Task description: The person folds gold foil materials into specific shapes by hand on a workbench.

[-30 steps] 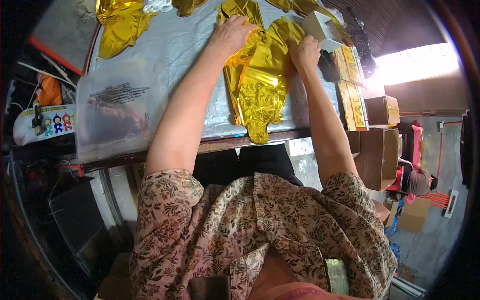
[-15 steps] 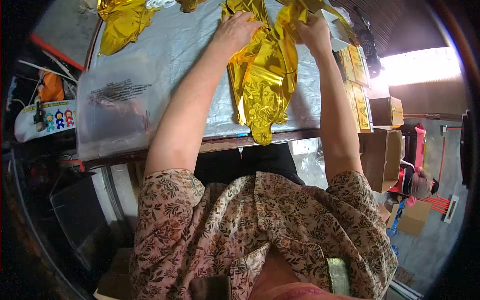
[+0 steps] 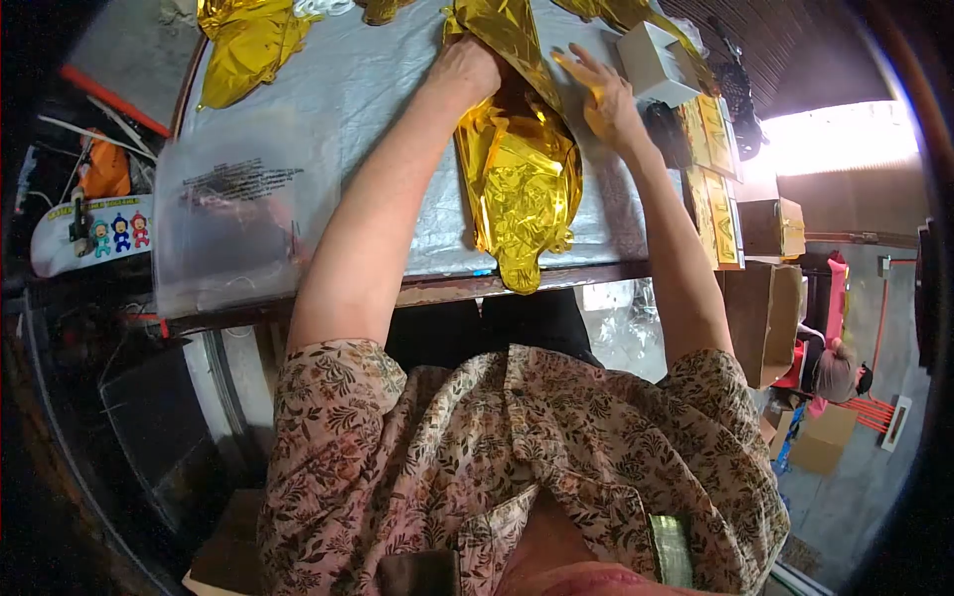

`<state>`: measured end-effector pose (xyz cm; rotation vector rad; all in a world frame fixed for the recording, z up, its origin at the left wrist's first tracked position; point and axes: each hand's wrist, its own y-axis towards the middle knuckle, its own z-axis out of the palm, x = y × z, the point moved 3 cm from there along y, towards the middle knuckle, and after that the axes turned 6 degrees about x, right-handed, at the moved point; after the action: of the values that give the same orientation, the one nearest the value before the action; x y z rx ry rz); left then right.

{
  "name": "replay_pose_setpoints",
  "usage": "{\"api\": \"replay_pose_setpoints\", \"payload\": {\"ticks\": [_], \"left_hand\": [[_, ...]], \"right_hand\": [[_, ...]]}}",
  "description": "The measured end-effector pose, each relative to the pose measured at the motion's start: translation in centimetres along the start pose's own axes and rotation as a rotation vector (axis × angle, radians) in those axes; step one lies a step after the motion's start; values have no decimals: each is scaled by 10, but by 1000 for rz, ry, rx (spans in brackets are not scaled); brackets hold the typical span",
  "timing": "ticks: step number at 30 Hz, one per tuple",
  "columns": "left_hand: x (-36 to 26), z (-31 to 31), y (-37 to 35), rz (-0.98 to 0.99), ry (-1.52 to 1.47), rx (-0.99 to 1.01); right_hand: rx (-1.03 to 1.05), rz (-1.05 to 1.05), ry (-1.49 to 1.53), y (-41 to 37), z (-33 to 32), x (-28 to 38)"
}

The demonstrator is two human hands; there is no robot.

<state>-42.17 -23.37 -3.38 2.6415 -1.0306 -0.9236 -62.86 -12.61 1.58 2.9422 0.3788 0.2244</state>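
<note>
A gold foil piece (image 3: 522,184) lies on the covered table, its rounded tip hanging over the front edge. My left hand (image 3: 469,70) is at its upper left side, with the fingers tucked under a folded flap of foil, so what they do is hidden. My right hand (image 3: 606,97) is to the right of the foil, raised a little over the table, fingers spread and holding nothing. The foil's upper part runs up past the top of the view.
More gold foil (image 3: 248,50) lies at the back left. A clear plastic bag (image 3: 229,228) covers the table's left front. An open white box (image 3: 658,65) and yellow printed boxes (image 3: 711,179) line the right side. Cardboard boxes (image 3: 760,318) stand beyond; a person (image 3: 837,370) is farther right.
My right hand has let go of the foil and opened beside it. The foil's right part has folded over leftward, and my left hand's fingers have gone under it.
</note>
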Motion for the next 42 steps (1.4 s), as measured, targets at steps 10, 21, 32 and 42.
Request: {"api": "replay_pose_setpoints", "payload": {"ticks": [10, 21, 32, 42], "left_hand": [[1, -2, 0, -39, 96, 51], [-29, -35, -9, -73, 188, 249], [36, -75, -4, -8, -655, -462], [-36, -65, -25, 346, -101, -102]], "right_hand": [[-102, -49, -221, 3, 6, 17], [-60, -92, -440, 10, 9, 24], [-71, -91, -453, 10, 3, 38], [-14, -55, -480, 11, 2, 43]]}}
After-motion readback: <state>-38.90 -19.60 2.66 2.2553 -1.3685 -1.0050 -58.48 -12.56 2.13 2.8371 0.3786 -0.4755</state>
